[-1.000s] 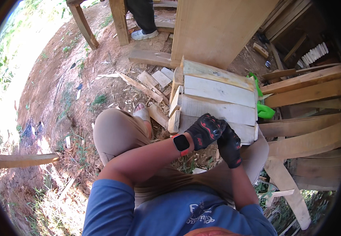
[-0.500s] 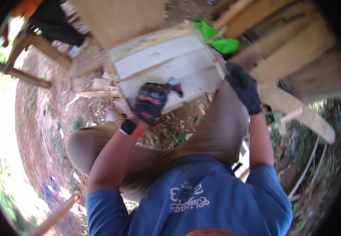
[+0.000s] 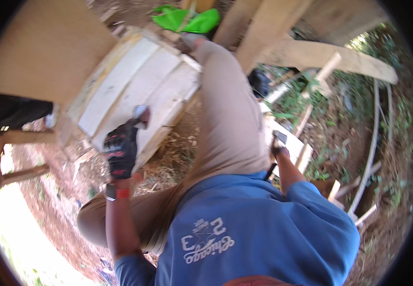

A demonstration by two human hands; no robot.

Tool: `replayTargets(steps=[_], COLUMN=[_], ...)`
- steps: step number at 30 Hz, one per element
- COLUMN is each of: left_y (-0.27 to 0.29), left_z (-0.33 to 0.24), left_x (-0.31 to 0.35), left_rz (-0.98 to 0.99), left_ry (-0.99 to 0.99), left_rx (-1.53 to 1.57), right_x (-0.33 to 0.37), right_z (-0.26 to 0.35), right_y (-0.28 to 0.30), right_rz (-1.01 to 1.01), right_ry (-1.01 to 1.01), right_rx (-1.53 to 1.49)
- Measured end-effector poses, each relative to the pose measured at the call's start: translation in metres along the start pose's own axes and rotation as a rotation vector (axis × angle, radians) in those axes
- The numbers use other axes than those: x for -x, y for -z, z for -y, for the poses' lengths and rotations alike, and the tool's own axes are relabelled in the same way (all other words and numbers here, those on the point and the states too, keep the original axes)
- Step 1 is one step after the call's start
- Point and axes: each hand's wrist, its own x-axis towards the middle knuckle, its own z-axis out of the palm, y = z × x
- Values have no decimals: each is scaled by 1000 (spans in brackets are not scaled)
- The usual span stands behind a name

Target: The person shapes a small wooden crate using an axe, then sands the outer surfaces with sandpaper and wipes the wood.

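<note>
My left hand (image 3: 120, 150), in a black glove with red trim, is closed on a small tool with a pale metal end and a dark reddish part (image 3: 142, 116); its exact kind does not show. It hovers over or rests against a pale wooden bench top of several planks (image 3: 140, 81). Down beside my right thigh is my right hand (image 3: 281, 149), also gloved, at a pale board (image 3: 304, 159) low on the ground. A small dark grey shape (image 3: 280, 137) shows at its fingers. Blur hides whether they grip it.
A large plywood sheet (image 3: 44, 47) leans beyond the bench top. Bright green cloth or plastic (image 3: 187, 20) lies at the far end. A curved plank (image 3: 330, 59) stands at right, with thin pale poles (image 3: 374, 143) below. Someone in dark trousers (image 3: 18, 112) is at far left.
My view has swung to the right. My right hand has moved from beside the bench top down past my thigh to the pale board. My left hand keeps the small tool.
</note>
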Motion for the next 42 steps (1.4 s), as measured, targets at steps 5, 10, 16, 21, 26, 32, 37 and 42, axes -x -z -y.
replayTargets(steps=[5,10,16,21,26,32,37,42], left_y=[8,-2,-16,-10,-25,-7,-1,-3], left_z=[11,14,14,11,15,14,14,13], left_x=[14,20,32,24,20,20,26,23], left_rz=[-8,-75,-263,-258,-244,-112,-68,-99], left_ry=[75,91,141,193,176,151,199,159], left_rx=[15,-64,88,152,2,3,12,45], right_x=[53,96,91,103,334,545,709,791], right_z=[23,58,76,138,264,401,468,496], right_y=[-32,-14,79,225,350,342,271,198], right_rz=[19,538,850,399,355,249,-3,-621], right_ry=[371,311,410,934,1459,1652,1937,2689], right_rx=[1,-912,-1403,-1202,-911,170,949,787])
